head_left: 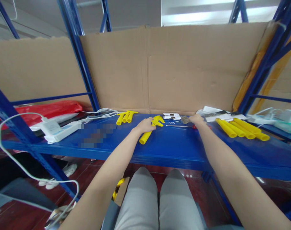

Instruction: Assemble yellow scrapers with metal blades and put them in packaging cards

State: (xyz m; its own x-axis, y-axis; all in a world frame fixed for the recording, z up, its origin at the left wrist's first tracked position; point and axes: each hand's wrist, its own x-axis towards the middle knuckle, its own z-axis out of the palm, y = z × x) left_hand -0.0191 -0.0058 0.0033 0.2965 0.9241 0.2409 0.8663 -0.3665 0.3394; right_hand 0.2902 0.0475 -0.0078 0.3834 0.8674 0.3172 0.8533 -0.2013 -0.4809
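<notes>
My left hand (145, 125) is closed around a yellow plastic tool with a tube-shaped handle (145, 138) and a forked head (158, 121), resting on the blue shelf (169, 143). My right hand (197, 120) reaches to the back of the shelf, its fingers together beside some small greyish metal pieces (184, 119). Whatever those fingers pinch is too small to make out. Under that hand lies a screwdriver (177, 126), its thin shaft pointing left and its red handle partly covered. Tiny screws (172, 121) are scattered between my hands, in front of a white card piece with dark holes (171, 116).
Several yellow tubes (241, 129) lie at the right, by flat plastic packets (218, 115). Yellow T-shaped parts (126, 117) sit at the back left. A white power strip (61, 131) with cables is farther left. Cardboard (184, 64) walls the back; blue posts (78, 57) flank it.
</notes>
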